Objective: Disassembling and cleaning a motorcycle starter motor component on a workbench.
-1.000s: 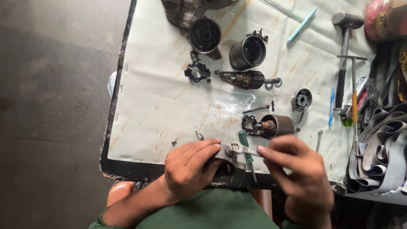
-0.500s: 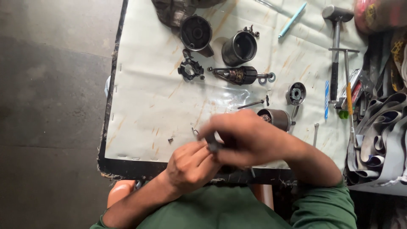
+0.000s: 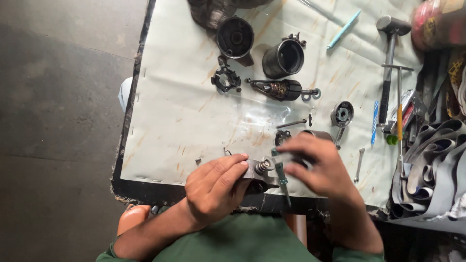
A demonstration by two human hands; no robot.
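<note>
Right hand (image 3: 318, 165) is pulling back rightward, blurred, its fingers pinching a screwdriver (image 3: 281, 175); I'm keeping my left hand (image 3: 216, 187) clamped on the part (image 3: 260, 172) at lower centre, steadying it against the worktop (image 3: 179, 111).

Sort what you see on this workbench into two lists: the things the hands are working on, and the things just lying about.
In hand:
left hand gripping a small metal part
right hand on a teal-handled screwdriver

Lying about:
hammer
cylindrical housing
armature
round end cap
blue pen

Greasy metal part (image 3: 259, 171), stained tablecloth (image 3: 184, 116)
</note>
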